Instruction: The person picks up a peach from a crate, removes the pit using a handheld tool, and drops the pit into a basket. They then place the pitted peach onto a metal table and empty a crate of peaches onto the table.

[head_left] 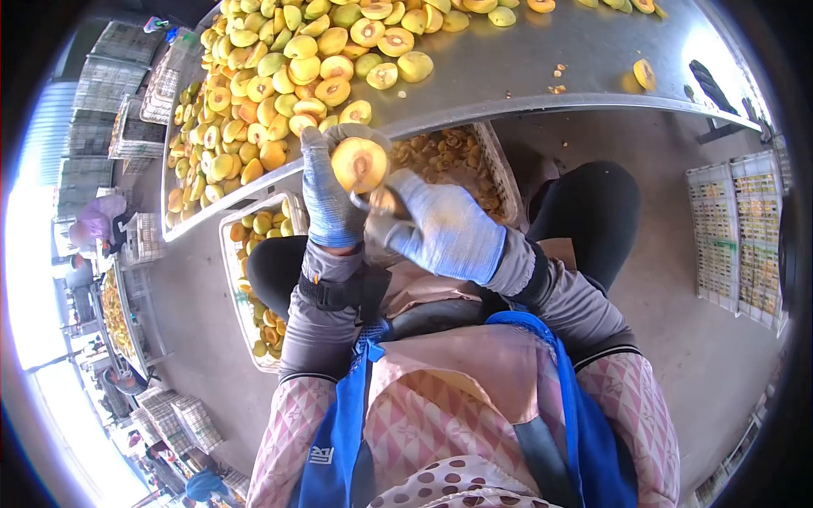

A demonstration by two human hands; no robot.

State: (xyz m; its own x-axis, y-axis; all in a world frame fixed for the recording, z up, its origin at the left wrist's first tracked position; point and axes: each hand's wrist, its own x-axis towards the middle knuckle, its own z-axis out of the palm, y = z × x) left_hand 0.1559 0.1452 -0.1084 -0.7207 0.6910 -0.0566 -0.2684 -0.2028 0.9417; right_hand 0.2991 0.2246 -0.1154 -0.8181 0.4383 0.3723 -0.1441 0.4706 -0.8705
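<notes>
Beside the right hand (447, 227) gripping a tool (361, 202), the left hand (329, 193) pinches halved fruit (359, 164).

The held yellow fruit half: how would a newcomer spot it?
Find the large grey metal table heaped with loose yellow fruit. At its near edge, the blue-gloved left hand holds a round yellow fruit half, its brown-centred cut face toward the camera. Unlike its neighbours on the table, it is held.

My one feed: head-worn, wide, round-edged, facing forward and steeply down. Left hand in blue knit glove (328, 193) and right hand in matching glove (450, 224) sit close, mid-view; beyond, the grey metal counter (521, 66) shows its near edge, far edge cropped.
</notes>
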